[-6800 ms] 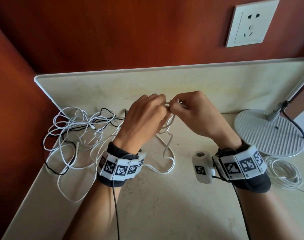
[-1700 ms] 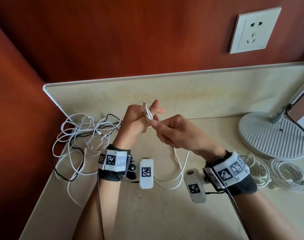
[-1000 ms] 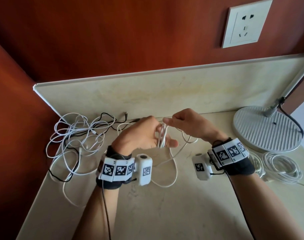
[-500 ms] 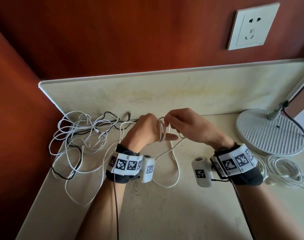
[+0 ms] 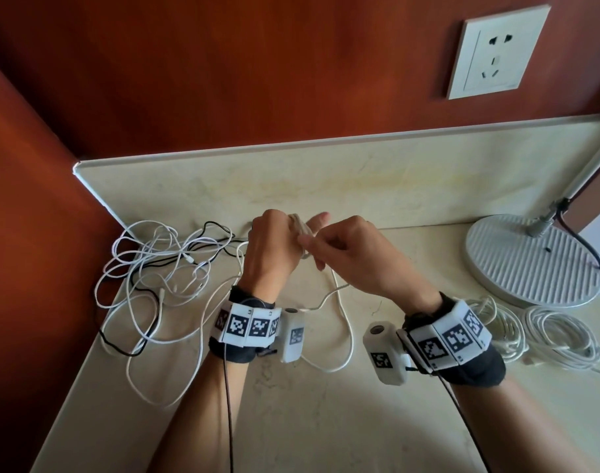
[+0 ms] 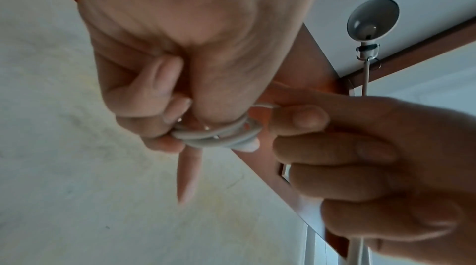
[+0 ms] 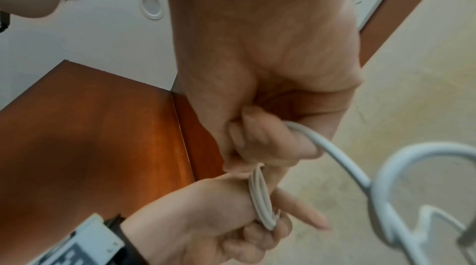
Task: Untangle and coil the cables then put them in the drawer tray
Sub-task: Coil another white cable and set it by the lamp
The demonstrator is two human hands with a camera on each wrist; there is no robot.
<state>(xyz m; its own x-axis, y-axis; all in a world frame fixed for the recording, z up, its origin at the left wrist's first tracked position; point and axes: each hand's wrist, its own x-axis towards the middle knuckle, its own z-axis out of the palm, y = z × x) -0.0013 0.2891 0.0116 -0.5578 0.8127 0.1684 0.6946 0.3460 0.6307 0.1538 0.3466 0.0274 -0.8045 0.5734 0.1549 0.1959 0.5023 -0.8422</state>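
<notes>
A white cable [image 5: 300, 233] is wound in several small loops round the fingers of my left hand [image 5: 303, 230], held above the counter's middle. In the left wrist view the loops [image 6: 219, 136] sit round the thumb and curled fingers, with one finger pointing straight out. My right hand [image 5: 309, 245] pinches the free strand right beside the loops, and its curled fingers [image 7: 260, 141] grip the cable [image 7: 337, 155]. The loose tail [image 5: 344, 322] hangs down and lies on the counter between my wrists. A tangle of white and black cables [image 5: 162, 268] lies at the left.
A round white lamp base [image 5: 530, 261] stands at the right, with coiled white cables [image 5: 561, 339] in front of it. A cream backsplash [image 5: 360, 179] runs along the back, red-brown walls close off the back and left, and a wall socket [image 5: 496, 52] is above.
My left hand has turned and lifted a little, its finger now pointing away. My right hand has carried the strand down across the loops. The loose tail on the counter is shorter.
</notes>
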